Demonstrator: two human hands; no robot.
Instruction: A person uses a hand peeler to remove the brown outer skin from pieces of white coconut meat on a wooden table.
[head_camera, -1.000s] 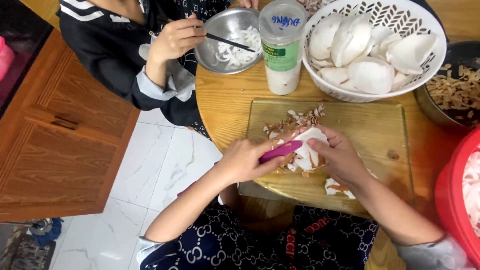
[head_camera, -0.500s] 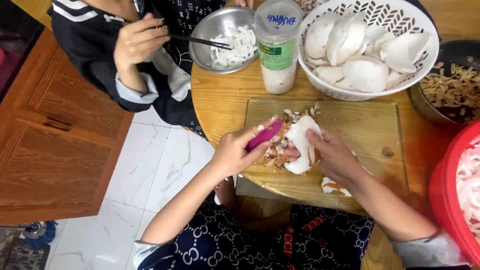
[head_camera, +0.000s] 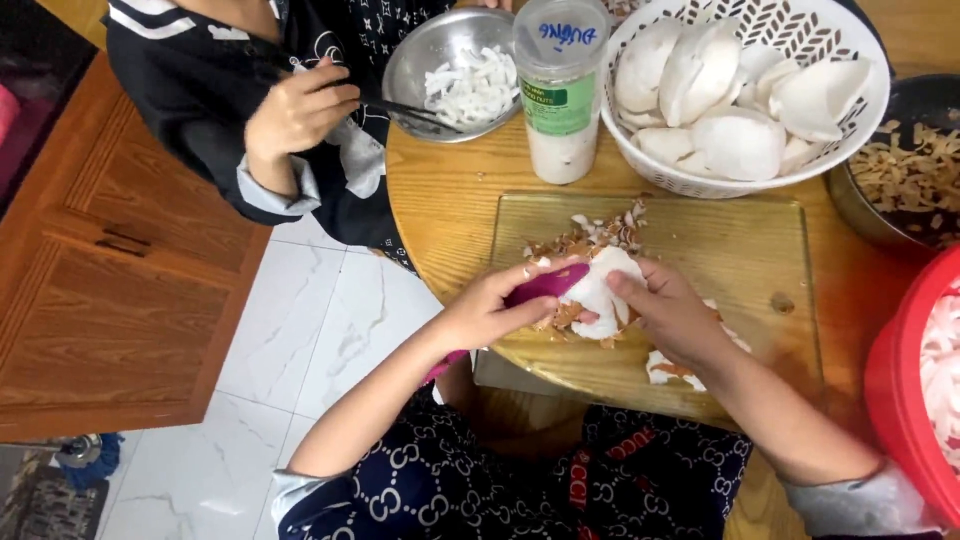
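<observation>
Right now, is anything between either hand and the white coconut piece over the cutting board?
Nothing visible is. The right hand grips the white coconut piece directly, and the left hand holds the pink-handled peeler against it. Brown peelings lie on the cutting board behind, out of the way.

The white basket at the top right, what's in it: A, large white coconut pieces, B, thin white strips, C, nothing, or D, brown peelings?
A: the white basket is heaped with large white coconut pieces; the brown peelings fill the dark bowl beside it.
</observation>
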